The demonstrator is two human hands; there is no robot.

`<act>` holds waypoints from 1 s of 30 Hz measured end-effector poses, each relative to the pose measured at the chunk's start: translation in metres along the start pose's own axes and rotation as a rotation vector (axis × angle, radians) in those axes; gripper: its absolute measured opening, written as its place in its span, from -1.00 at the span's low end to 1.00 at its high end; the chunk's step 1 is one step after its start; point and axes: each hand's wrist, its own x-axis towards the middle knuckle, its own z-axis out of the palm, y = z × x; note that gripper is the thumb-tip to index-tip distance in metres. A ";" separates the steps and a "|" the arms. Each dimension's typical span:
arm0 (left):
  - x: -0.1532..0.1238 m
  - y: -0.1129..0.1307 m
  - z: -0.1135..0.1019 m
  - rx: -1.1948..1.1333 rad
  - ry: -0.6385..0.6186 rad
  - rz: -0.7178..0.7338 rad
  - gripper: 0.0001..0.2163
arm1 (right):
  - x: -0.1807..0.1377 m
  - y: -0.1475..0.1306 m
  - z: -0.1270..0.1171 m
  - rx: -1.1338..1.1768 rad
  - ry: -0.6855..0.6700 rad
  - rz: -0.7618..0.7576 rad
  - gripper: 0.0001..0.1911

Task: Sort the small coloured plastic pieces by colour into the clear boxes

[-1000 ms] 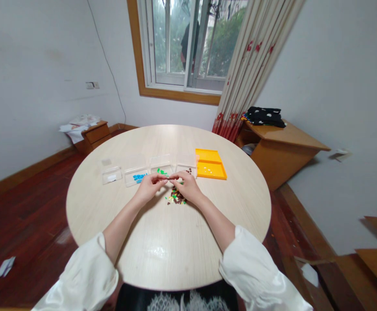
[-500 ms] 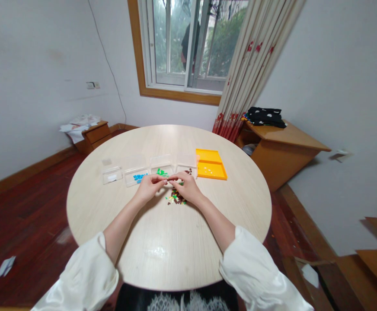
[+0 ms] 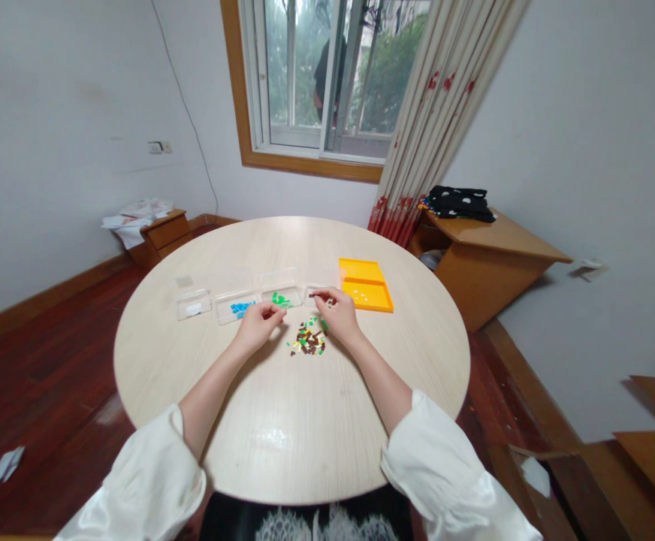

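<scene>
The right hand pinches a small dark piece between thumb and forefinger, held at the rim of the clear box just beyond its fingertips. The left hand rests curled on the table; whether it grips anything I cannot tell. The pile of small coloured pieces lies between both hands, in easy reach. Each box keeps one colour: a box of green pieces sits ahead of the left hand, and a box of blue pieces farther left.

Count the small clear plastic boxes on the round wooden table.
4: leftmost box with a white piece, second box with blue pieces, third box with green pieces, fourth box partly behind the right hand, beside the orange tray.
</scene>
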 end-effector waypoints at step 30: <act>-0.007 0.003 -0.016 0.271 -0.458 0.098 -0.87 | 0.010 0.025 -0.012 -0.139 0.170 0.068 -0.70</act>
